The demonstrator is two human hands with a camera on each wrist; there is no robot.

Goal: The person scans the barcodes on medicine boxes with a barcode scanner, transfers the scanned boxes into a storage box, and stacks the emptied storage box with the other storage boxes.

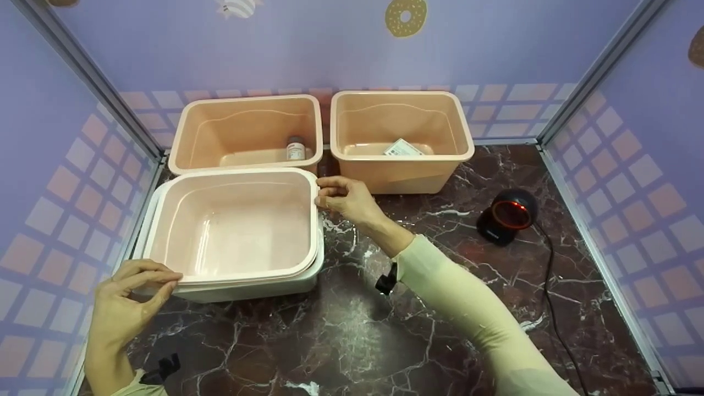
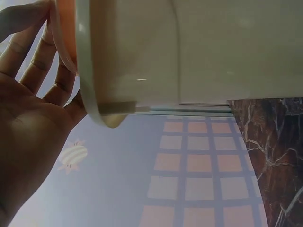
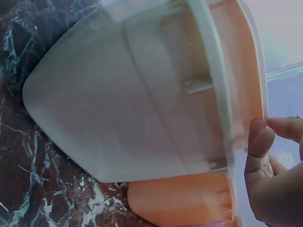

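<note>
A pale pink plastic bin sits nested inside a white bin at the left of the dark marbled table. My left hand pinches the pink bin's rim at its front left corner, thumb and fingertips together. At the rim's far right corner, my right hand pinches the edge between thumb and fingers. From the right wrist, the pink bin's rim stands a little above the white bin's rim. The left wrist view shows the white bin's wall beside my palm.
Behind stand two peach bins: the left one holds a small labelled bottle, the right one a small white box. A black scanner glowing red, with a cable, stands at right. Patterned walls enclose the table.
</note>
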